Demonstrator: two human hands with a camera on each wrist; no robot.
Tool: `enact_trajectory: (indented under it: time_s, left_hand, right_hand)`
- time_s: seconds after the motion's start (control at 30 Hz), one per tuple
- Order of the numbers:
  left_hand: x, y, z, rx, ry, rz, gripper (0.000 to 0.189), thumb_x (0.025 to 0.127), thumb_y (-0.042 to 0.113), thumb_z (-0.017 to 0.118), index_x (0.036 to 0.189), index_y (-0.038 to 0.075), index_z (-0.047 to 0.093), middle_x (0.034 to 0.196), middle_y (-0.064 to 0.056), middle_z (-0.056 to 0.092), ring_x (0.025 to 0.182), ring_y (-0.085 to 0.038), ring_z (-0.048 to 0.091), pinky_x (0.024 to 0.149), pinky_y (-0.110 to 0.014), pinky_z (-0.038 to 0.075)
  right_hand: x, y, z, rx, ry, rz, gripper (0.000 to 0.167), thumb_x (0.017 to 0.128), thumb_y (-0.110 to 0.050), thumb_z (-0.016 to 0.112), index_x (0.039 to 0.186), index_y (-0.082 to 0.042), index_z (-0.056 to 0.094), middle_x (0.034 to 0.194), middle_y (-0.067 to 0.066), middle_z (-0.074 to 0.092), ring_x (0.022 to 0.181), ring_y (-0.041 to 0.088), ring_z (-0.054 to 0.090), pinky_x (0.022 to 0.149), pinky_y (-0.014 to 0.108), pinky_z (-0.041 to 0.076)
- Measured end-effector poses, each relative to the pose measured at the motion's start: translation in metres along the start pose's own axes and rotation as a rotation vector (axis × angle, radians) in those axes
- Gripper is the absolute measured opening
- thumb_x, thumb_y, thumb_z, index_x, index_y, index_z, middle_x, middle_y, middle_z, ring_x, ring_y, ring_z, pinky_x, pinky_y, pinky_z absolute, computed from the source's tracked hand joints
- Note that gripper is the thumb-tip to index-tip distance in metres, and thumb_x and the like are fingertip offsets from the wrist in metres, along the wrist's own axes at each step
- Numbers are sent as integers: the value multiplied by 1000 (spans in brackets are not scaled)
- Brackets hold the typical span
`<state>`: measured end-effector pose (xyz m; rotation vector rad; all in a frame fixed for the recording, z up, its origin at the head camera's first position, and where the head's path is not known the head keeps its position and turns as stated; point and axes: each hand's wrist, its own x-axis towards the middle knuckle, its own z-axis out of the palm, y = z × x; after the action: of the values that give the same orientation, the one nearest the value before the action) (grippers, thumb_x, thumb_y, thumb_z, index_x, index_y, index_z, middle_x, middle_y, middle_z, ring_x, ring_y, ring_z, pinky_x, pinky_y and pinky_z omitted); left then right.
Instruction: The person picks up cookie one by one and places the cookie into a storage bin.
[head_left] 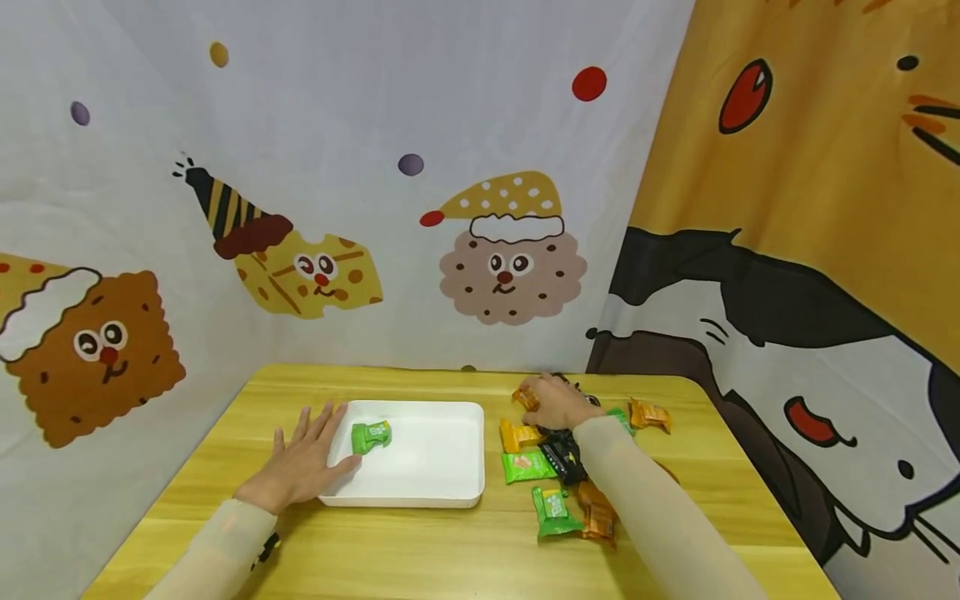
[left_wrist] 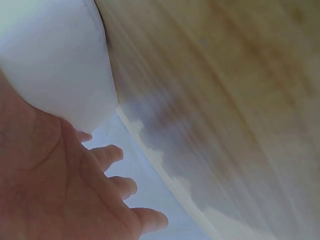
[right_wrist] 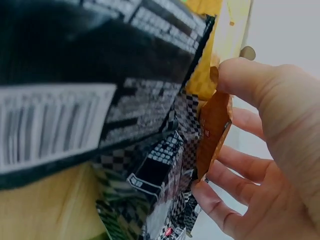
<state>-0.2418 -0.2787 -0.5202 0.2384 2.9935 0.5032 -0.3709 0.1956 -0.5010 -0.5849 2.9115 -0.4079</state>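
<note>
A white tray [head_left: 435, 458] lies on the table with one green wrapped snack [head_left: 371, 436] in its left part. My left hand [head_left: 303, 460] rests against the tray's left side, fingers spread and the thumb over the rim. In the left wrist view, the palm is beside the tray's white wall [left_wrist: 65, 60]. At the pile right of the tray, my right hand [head_left: 561, 405] pinches an orange wrapped snack [right_wrist: 214, 132] between thumb and fingers. Close by are black snack packets [right_wrist: 150, 165] with checkered print and a yellow-orange packet [head_left: 520, 435].
Below the right hand lie a green packet [head_left: 528, 467], a black packet [head_left: 564, 460], another green packet [head_left: 555, 512] and a brown-orange packet [head_left: 597, 512]. Farther right sits an orange packet [head_left: 649, 414]. A printed curtain [head_left: 337, 100] hangs behind the wooden table [head_left: 405, 554].
</note>
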Motion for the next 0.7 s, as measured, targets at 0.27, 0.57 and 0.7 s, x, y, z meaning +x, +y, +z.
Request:
enact_trajectory:
  time_s: [0.27,0.57,0.7]
  left_hand:
    - [-2,-2,-3,4,7,8,106,113,71,62,188,13,16,194,-28,15,177,-67,6,128,-101,6]
    - [-3,-1,-4,5,7,0,106,112,70,64,188,12,17,194,-29,16,177,-66,8,130,-100,7]
    - [-2,0,-2,9,-6,1,106,113,70,62,188,12,16,194,-29,16,177,-66,7,130,-99,7]
  right_hand:
    - [3,-5,-3,7,-5,-33,53,106,-27,90,153,-12,70,136,10,79,105,23,72,98,51,64]
    - [3,-7,0,8,4,-27,62,105,-23,91,160,-10,67,154,13,75,134,32,73,115,55,63]
    - [1,-5,1,10,0,-17,63,106,-23,90,162,-10,66,161,16,70,144,39,69,120,59,61]
